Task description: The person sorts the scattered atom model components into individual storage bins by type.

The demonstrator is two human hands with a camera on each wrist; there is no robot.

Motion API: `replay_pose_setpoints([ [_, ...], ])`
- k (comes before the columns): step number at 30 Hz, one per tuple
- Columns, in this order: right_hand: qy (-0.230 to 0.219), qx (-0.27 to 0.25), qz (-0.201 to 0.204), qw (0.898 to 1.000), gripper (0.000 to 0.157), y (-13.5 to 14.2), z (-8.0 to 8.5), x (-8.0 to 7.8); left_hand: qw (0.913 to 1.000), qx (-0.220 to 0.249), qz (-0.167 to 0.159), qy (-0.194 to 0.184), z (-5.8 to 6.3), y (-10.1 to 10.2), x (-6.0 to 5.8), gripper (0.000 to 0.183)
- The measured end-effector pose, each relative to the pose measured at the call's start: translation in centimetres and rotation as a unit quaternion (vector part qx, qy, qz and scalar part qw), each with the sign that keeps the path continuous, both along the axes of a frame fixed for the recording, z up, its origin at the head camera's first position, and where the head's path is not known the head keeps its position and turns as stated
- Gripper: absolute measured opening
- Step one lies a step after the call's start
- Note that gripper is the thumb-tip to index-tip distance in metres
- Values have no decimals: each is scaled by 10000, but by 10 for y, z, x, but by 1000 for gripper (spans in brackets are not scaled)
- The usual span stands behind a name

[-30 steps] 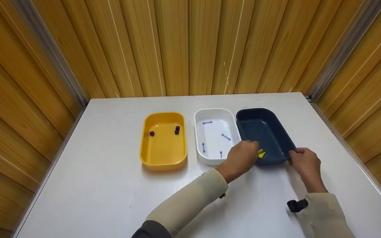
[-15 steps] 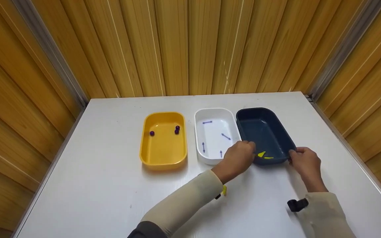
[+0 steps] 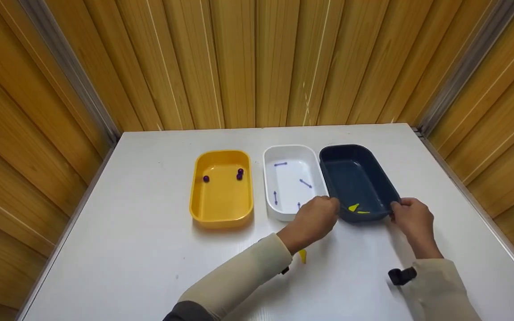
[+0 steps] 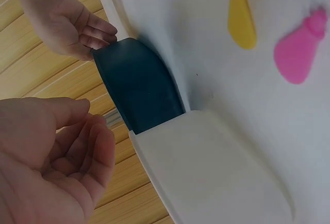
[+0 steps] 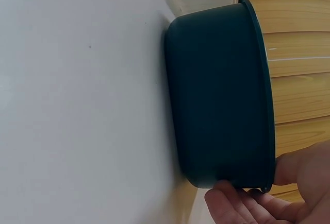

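Note:
My left hand [image 3: 312,220] hovers over the near right corner of the white tray [image 3: 275,213], beside the dark blue tray [image 3: 350,178]. In the left wrist view its fingers are loosely curled, thumb near the fingertips, with nothing seen gripped. My right hand [image 3: 413,223] pinches the dark tray's near right corner, thumb at the rim and fingers beneath it. Two small yellow pieces [image 3: 353,207] lie at that tray's near end. On the table by my left wrist are a yellow club-shaped piece [image 4: 241,23] and a pink one [image 4: 296,54], hidden in the head view.
A yellow tray [image 3: 221,203] with three dark purple beads [image 3: 206,179] stands left of the white tray. Several small purple sticks [image 3: 305,183] with knobbed ends lie in the white tray. Wood-panelled walls [image 3: 239,62] enclose the table [image 3: 150,223] behind and at the sides.
My left hand has drawn back leftward from the dark tray, leaving two yellow pieces visible there. The yellow piece on the table has come out from behind my sleeve. My right hand keeps its grip.

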State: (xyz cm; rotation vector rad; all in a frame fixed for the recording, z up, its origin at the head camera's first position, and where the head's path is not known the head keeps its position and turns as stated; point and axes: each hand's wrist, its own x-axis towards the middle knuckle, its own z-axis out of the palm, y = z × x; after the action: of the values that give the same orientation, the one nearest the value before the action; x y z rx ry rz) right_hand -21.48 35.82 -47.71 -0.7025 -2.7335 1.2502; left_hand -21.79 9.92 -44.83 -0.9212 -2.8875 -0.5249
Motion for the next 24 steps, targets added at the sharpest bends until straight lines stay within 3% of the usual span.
replay_pose_setpoints([
  [7,-43,-43,1,10000,48,1,1,0,9993,-8,18,-361,0,-9,8,14],
  [24,-167,-55,-52,9998,49,1,2,0,9996,-160,68,-226,-9,-31,22,7],
])
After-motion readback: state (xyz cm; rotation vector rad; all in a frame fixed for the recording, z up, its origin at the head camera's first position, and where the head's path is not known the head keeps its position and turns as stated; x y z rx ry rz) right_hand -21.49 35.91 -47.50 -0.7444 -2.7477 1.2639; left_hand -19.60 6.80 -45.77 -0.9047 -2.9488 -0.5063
